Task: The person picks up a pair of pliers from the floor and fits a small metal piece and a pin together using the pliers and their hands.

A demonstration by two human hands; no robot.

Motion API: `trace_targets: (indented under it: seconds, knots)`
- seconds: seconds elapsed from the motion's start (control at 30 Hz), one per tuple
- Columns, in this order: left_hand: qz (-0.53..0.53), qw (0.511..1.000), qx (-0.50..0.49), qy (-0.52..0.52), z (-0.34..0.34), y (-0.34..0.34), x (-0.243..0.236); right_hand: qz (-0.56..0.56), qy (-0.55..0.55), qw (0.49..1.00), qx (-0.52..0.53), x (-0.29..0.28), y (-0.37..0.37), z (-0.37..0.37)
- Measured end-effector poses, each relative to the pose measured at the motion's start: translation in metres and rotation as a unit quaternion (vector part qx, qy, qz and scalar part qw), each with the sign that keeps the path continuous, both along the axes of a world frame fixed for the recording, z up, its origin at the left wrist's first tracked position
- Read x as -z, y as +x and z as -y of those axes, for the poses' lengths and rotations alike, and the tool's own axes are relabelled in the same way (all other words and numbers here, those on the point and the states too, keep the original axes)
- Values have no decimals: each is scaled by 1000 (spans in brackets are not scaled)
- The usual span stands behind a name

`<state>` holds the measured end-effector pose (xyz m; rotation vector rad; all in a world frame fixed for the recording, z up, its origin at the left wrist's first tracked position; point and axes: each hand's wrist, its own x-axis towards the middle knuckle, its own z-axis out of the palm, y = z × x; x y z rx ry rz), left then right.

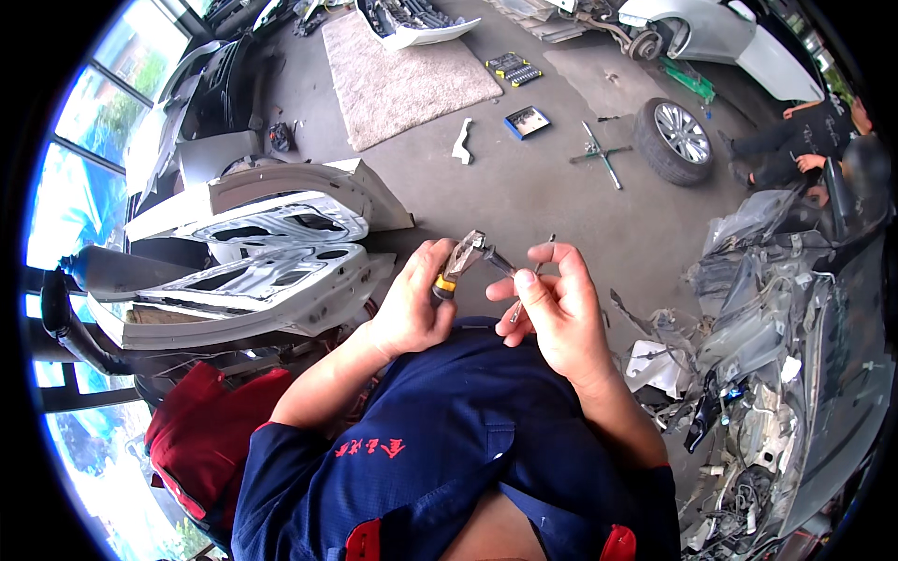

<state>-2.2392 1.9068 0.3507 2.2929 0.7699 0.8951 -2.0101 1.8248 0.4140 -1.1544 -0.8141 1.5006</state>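
My left hand (412,304) is closed around a pair of pliers (464,254) with yellow and black grips, jaws pointing up and away from me. Close to the jaws is the end of a short dark rod-like piece (500,263), whose other end lies at the fingers of my right hand (569,316). Whether the jaws bite on it I cannot tell. That right hand pinches the dark piece between thumb and fingers. A thin metal rod (516,311) also passes through its fingers, showing below the thumb and beyond the fingertips.
White car door panels (281,229) stand at left. A wrecked car front with loose wiring (748,421) lies at right. Farther off are a wheel (680,140), a cross wrench (599,154), a blue tray (527,122), a tool case (514,69), a rug (398,84) and people sitting (823,140).
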Motion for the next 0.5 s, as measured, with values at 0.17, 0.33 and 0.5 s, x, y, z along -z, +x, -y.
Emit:
trace_targets:
  seconds: [0.17,0.33,0.5]
  knots:
    - [0,1000,15,-19,-4,8,-1,-15,142,988,-60,21,13,3]
    - [16,1000,18,-11,-2,27,-2,45,217,973,-58,18,32,14]
    - [16,999,41,-20,5,62,-6,209,181,961,0,15,60,28]
